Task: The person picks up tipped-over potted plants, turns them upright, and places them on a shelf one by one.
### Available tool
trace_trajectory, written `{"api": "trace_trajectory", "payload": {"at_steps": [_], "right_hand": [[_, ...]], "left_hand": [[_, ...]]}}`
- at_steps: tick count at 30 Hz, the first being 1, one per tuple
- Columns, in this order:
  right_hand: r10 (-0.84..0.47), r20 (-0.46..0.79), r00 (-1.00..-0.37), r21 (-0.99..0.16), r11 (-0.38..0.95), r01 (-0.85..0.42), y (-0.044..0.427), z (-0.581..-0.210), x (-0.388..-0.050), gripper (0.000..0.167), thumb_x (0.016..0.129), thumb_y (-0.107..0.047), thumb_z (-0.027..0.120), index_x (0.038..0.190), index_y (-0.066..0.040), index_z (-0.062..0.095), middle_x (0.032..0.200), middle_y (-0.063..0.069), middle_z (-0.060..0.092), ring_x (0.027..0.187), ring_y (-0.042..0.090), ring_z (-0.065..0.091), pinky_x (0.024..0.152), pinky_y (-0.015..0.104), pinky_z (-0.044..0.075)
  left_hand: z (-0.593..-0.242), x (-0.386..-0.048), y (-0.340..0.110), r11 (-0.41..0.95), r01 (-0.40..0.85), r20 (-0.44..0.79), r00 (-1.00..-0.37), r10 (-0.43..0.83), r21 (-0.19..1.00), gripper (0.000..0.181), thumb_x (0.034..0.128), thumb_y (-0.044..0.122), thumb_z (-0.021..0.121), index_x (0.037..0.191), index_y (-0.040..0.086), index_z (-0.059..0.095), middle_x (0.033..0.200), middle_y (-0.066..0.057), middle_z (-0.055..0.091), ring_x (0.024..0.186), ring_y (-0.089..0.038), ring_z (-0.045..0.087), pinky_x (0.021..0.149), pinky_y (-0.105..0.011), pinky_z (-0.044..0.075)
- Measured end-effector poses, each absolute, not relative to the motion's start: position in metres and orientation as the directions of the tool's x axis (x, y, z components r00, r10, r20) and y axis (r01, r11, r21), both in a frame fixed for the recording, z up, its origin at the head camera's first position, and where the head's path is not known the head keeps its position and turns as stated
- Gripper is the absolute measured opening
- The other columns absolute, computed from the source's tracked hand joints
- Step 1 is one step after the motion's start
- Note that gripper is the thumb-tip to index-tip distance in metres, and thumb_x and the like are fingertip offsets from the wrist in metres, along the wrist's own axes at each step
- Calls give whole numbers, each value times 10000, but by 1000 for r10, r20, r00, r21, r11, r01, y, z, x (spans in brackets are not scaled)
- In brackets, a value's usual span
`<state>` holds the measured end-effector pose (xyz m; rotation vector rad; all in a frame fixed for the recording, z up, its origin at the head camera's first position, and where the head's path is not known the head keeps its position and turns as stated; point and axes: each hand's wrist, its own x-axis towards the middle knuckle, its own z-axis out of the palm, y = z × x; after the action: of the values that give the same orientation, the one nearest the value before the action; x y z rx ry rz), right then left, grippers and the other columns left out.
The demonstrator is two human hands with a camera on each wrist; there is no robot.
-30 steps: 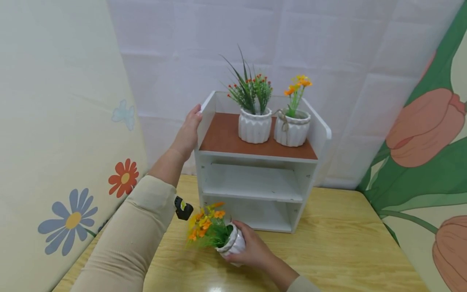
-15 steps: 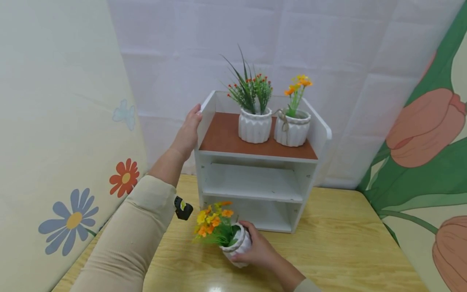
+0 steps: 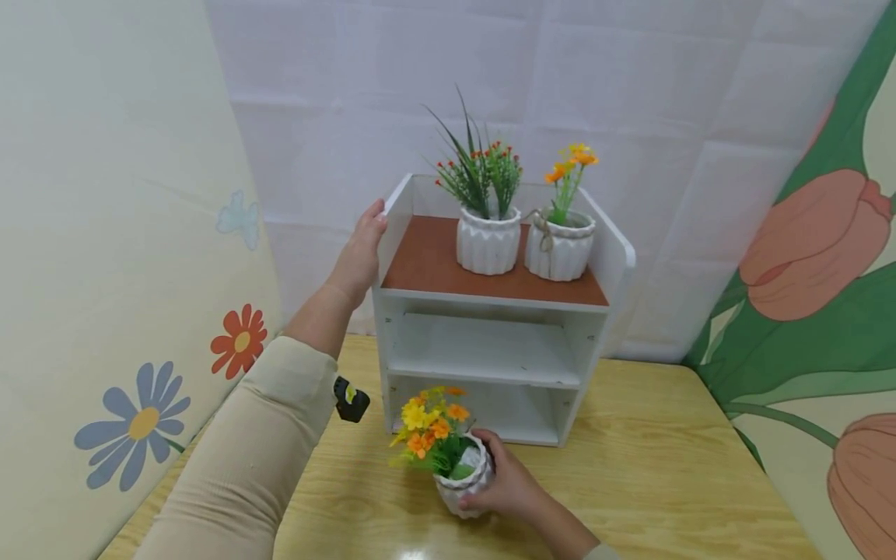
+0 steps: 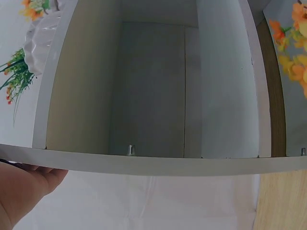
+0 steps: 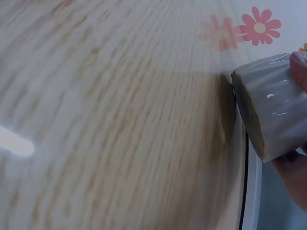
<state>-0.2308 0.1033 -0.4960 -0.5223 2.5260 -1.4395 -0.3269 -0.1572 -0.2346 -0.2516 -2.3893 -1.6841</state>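
Note:
My right hand [image 3: 507, 486] holds a white ribbed flowerpot [image 3: 462, 491] by its side, thumb toward me, in front of the shelf unit. Yellow and orange artificial flowers [image 3: 430, 424] lean out of it to the left. In the right wrist view the pot [image 5: 276, 108] is tilted and its underside shows, apart from the tabletop. My left hand [image 3: 360, 253] rests against the outer left side of the white shelf unit [image 3: 483, 297], fingers reaching up to its top edge. The left wrist view shows that hand [image 4: 33, 189] partly hidden by the side panel.
On the unit's brown top [image 3: 427, 249] stand two more white pots, one with red-berried greenery [image 3: 488, 245], one with orange flowers [image 3: 560, 253]. Two shelves lie below. A black device [image 3: 351, 400] sits at my left wrist. The wooden table [image 3: 651, 451] meets flower-printed walls.
My right hand has moved slightly right and toward me with the flowerpot, which now stands more upright. The left hand stays against the shelf unit.

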Motion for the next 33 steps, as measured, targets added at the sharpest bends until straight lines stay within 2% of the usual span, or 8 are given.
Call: {"api": "trace_trajectory", "payload": {"at_steps": [13,21,33], "right_hand": [[-413,-24,-910,-900,406,-161,114,-502,-228,1053,622,-202,936,1470,-86,323,1467,219,437,1330,434,439,1080,652,319],[-415,-23,-909,-919,367,-144,117,-509,-227,1070,609,-213,944,1462,-85,311,1512,222,377,1375,451,376,1101,678,252],[-427,-19,-904,-927,347,-145,118,-508,-227,1041,613,-162,937,1443,-77,314,1488,206,399,1363,428,395,1108,642,265]], "left_hand": [[-233,-326,-157,333,246,255,-967,18,910,587,1034,514,169,1581,331,56,1602,-89,223,1439,-341,248,1138,-675,206],[-232,-325,-158,327,251,260,-966,18,911,586,1036,500,168,1583,317,63,1591,-102,239,1423,-341,259,1148,-652,203],[-232,-325,-158,325,243,251,-968,18,914,579,1035,499,170,1580,337,62,1592,-98,235,1422,-339,257,1151,-644,202]]}}
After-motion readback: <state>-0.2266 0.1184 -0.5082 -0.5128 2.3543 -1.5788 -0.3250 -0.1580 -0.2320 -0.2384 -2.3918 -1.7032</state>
